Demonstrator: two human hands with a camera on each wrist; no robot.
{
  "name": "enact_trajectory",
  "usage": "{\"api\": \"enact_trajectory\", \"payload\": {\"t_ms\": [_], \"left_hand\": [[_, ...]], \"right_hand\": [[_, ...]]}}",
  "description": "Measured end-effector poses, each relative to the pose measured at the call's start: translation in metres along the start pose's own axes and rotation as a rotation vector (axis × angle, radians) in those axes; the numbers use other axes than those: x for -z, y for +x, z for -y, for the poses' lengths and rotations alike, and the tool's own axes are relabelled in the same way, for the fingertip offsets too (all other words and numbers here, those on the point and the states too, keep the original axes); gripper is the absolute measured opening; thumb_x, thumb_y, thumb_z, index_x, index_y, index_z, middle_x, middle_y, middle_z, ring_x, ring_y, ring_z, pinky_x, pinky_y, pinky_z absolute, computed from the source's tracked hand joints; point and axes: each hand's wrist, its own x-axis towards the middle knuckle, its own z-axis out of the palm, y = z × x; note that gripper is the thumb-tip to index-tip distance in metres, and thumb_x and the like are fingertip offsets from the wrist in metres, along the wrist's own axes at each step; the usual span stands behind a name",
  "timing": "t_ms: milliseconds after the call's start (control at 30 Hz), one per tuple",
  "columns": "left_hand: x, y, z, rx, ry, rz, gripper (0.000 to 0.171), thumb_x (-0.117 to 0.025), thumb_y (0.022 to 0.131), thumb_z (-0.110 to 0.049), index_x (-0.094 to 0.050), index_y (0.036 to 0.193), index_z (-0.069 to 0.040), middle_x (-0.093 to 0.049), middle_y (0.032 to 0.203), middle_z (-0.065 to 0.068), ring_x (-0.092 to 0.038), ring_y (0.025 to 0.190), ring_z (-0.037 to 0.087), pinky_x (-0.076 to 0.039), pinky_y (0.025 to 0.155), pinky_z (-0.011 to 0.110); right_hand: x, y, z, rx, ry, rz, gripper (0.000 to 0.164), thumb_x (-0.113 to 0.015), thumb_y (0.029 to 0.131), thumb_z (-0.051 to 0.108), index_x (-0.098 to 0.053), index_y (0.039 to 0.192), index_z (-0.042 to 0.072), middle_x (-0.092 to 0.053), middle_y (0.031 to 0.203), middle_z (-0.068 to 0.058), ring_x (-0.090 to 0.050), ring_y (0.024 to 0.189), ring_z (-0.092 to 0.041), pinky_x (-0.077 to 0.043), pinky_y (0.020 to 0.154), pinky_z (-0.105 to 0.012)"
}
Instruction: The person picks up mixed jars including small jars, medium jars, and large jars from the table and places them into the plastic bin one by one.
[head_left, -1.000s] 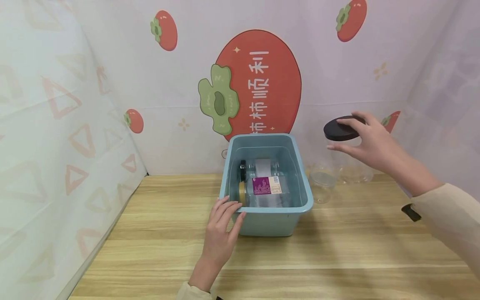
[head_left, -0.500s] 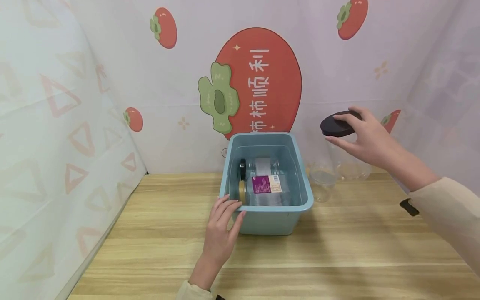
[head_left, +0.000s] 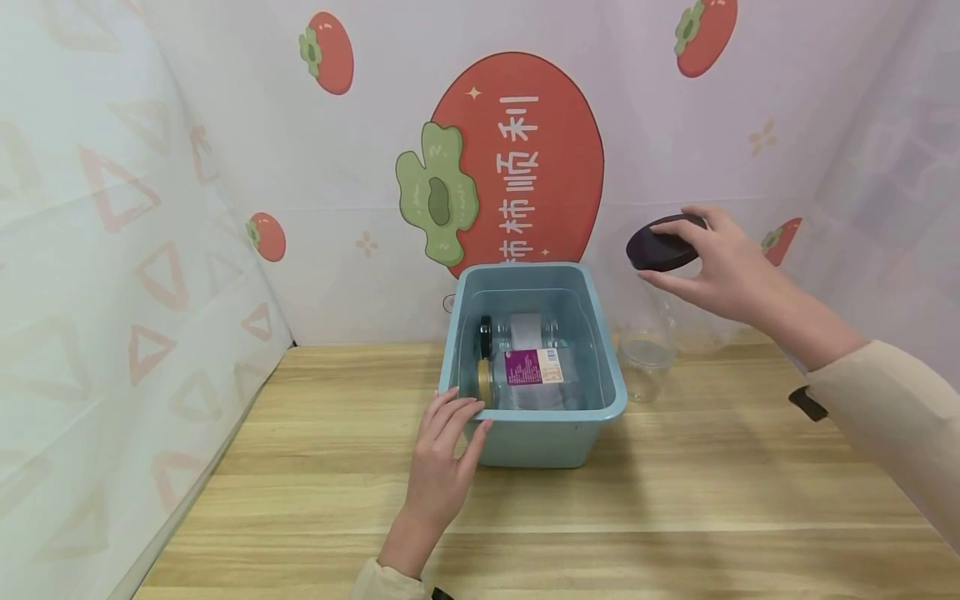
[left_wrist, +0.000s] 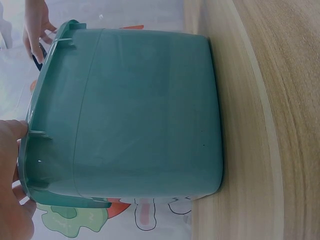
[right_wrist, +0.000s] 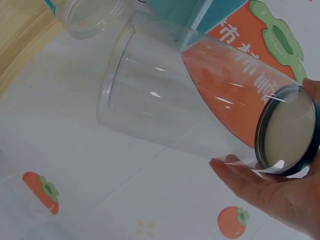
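My right hand [head_left: 731, 267] grips a tall clear jar by its black lid [head_left: 663, 243], above the table to the right of the blue bin [head_left: 536, 446]. The jar's transparent body [right_wrist: 145, 90] shows plainly in the right wrist view, with nothing visible inside. In the head view it is faint and looks tilted. My left hand [head_left: 442, 467] holds the bin's near left rim, fingers over the edge, thumb outside. Inside the bin lie a jar with a purple label [head_left: 532, 367] and yellow lid, and behind it a clear jar [head_left: 534, 332] with a black lid.
Another clear jar [head_left: 647, 367] stands on the wooden table [head_left: 315, 483] just right of the bin, near the back. A printed white cloth [head_left: 375, 158] hangs behind the table and along its sides.
My right hand has raised the black-lidded jar a little and carried it left toward the bin, and the lid tilts more. The left hand stays on the rim.
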Motion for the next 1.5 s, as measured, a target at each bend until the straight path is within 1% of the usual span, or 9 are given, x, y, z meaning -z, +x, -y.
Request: {"api": "enact_trajectory", "payload": {"t_ms": [200, 433, 600, 733, 900, 1067, 1367, 1500], "left_hand": [[0.000, 0.000, 0.000, -0.002, 0.001, -0.002, 0.027, -0.084, 0.088, -0.004, -0.075, 0.114, -0.001, -0.074, 0.113, 0.010, -0.062, 0.127, 0.035, -0.044, 0.119, 0.061], [0.000, 0.001, 0.001, -0.007, -0.003, -0.003, 0.027, -0.083, 0.088, -0.003, -0.075, 0.114, -0.001, -0.074, 0.114, 0.011, -0.062, 0.127, 0.035, -0.045, 0.118, 0.062], [0.000, 0.000, 0.001, -0.005, -0.003, -0.002, 0.026, -0.083, 0.090, -0.005, -0.075, 0.115, -0.003, -0.074, 0.114, 0.010, -0.062, 0.128, 0.035, -0.044, 0.119, 0.062], [0.000, 0.000, 0.001, -0.005, -0.004, -0.003, 0.024, -0.081, 0.092, -0.007, -0.075, 0.115, -0.003, -0.074, 0.115, 0.010, -0.062, 0.128, 0.035, -0.043, 0.120, 0.060], [0.000, 0.000, 0.002, -0.011, -0.005, -0.006, 0.023, -0.080, 0.094, -0.009, -0.075, 0.115, -0.003, -0.074, 0.114, 0.010, -0.062, 0.128, 0.036, -0.045, 0.118, 0.062], [-0.001, 0.000, 0.002, -0.014, -0.009, -0.007, 0.023, -0.081, 0.093, -0.008, -0.075, 0.115, -0.002, -0.074, 0.115, 0.011, -0.062, 0.126, 0.039, -0.045, 0.117, 0.063], [0.000, 0.000, 0.002, -0.015, -0.015, -0.004, 0.025, -0.082, 0.091, -0.006, -0.075, 0.115, -0.002, -0.074, 0.114, 0.011, -0.063, 0.125, 0.041, -0.046, 0.116, 0.064], [0.000, 0.000, 0.002, -0.014, -0.006, -0.002, 0.026, -0.083, 0.090, -0.005, -0.075, 0.115, -0.003, -0.074, 0.115, 0.011, -0.062, 0.126, 0.039, -0.046, 0.116, 0.064]], "right_hand": [[0.000, 0.004, 0.003, 0.001, 0.023, 0.005, 0.055, -0.084, 0.090, 0.024, -0.065, 0.137, 0.002, -0.044, 0.149, -0.031, -0.044, 0.133, -0.049, -0.051, 0.091, -0.066], [0.001, 0.008, 0.005, -0.012, 0.038, 0.022, 0.056, -0.085, 0.089, 0.025, -0.065, 0.137, 0.001, -0.045, 0.148, -0.031, -0.043, 0.134, -0.049, -0.051, 0.093, -0.066], [0.002, 0.012, 0.008, -0.007, 0.034, 0.038, 0.057, -0.086, 0.089, 0.026, -0.065, 0.136, 0.001, -0.046, 0.148, -0.031, -0.043, 0.135, -0.049, -0.052, 0.093, -0.067], [0.002, 0.015, 0.009, -0.020, 0.013, 0.062, 0.059, -0.086, 0.089, 0.029, -0.065, 0.137, 0.001, -0.044, 0.150, -0.033, -0.042, 0.136, -0.050, -0.052, 0.094, -0.069], [0.002, 0.018, 0.011, -0.033, -0.003, 0.091, 0.063, -0.085, 0.090, 0.033, -0.062, 0.140, 0.001, -0.042, 0.152, -0.033, -0.042, 0.136, -0.052, -0.051, 0.096, -0.071], [0.001, 0.021, 0.015, -0.023, -0.003, 0.093, 0.064, -0.087, 0.089, 0.031, -0.063, 0.140, 0.001, -0.044, 0.151, -0.033, -0.044, 0.134, -0.051, -0.050, 0.099, -0.071], [0.000, 0.026, 0.022, -0.001, -0.004, 0.100, 0.064, -0.087, 0.089, 0.030, -0.063, 0.141, 0.001, -0.045, 0.149, -0.032, -0.048, 0.128, -0.049, -0.054, 0.095, -0.068], [-0.001, 0.028, 0.024, 0.000, -0.011, 0.107, 0.064, -0.087, 0.089, 0.030, -0.063, 0.140, 0.000, -0.045, 0.149, -0.032, -0.047, 0.130, -0.050, -0.053, 0.098, -0.069]]}}
